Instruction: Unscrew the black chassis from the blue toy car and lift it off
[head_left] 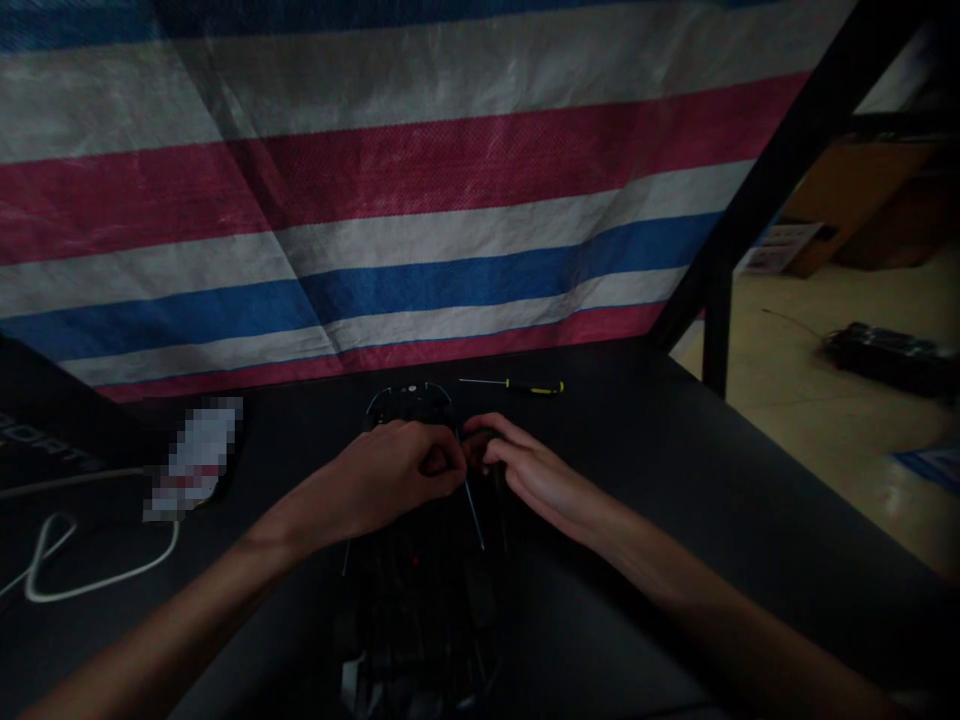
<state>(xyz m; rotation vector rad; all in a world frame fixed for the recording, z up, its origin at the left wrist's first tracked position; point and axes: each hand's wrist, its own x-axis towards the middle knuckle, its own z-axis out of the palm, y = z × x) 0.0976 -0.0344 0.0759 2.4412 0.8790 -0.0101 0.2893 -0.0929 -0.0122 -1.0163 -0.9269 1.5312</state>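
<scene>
A dark, wheeled model car chassis [409, 610] lies lengthwise in front of me on the black tabletop. My left hand [397, 465] is over its far part, thumb and fingers pinched together at the right side; what they hold is hidden. From the right, my right hand [514, 462] meets it with thumb and fingers curled round a small dark part that is too dim to name. The two sets of fingertips nearly touch. A thin light edge runs along the chassis just below them. Beyond my right hand lies a screwdriver [534, 386] with a yellow and black handle.
On the left rests a phone-like object [196, 455], blurred out, with a white cable [105, 595] looping beside it. A striped tarp [375, 190] hangs behind the table [637, 420]. A black frame post [718, 330] rises at the right edge; a dark device [889, 355] sits on the floor beyond.
</scene>
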